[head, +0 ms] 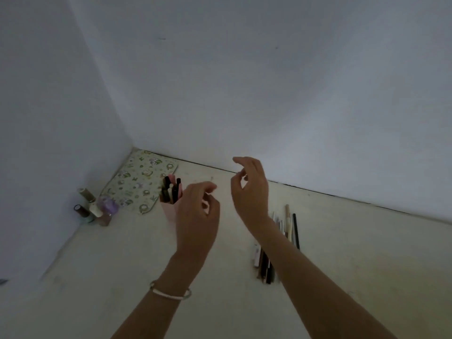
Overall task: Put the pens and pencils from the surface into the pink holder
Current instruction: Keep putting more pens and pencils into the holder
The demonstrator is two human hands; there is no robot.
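- Nearest, two bare forearms are seen reaching up from the lower edge over a pale surface (97,277); one pale bracelet (171,293) is worn on the left wrist.
- Just beyond, a row of pens and pencils (265,263) is laid side by side on the surface to the right. The row is crossed by the right forearm, so its middle is hidden. At least six are made out, in white, brown, cream and black; a full count cannot be given.
- The left hand (198,216) is held above the surface with its fingers loosely curled, and nothing is seen gripped in it.
- The right hand (249,189) is raised a little farther off. Its thumb and forefinger are kept apart, the other fingers are bent, and nothing is held.
- The pink holder (168,211) is stood upright just left of the left hand, its right side covered by that hand. About six black, pink and white pens are already stood in it.
- A cluster of small bottles (95,209), at least four, is set near the left wall (49,118).
- A patterned cloth (139,182) is spread flat in the corner behind the holder.
- Farthest, the surface is closed off by two plain walls that are joined at that corner.
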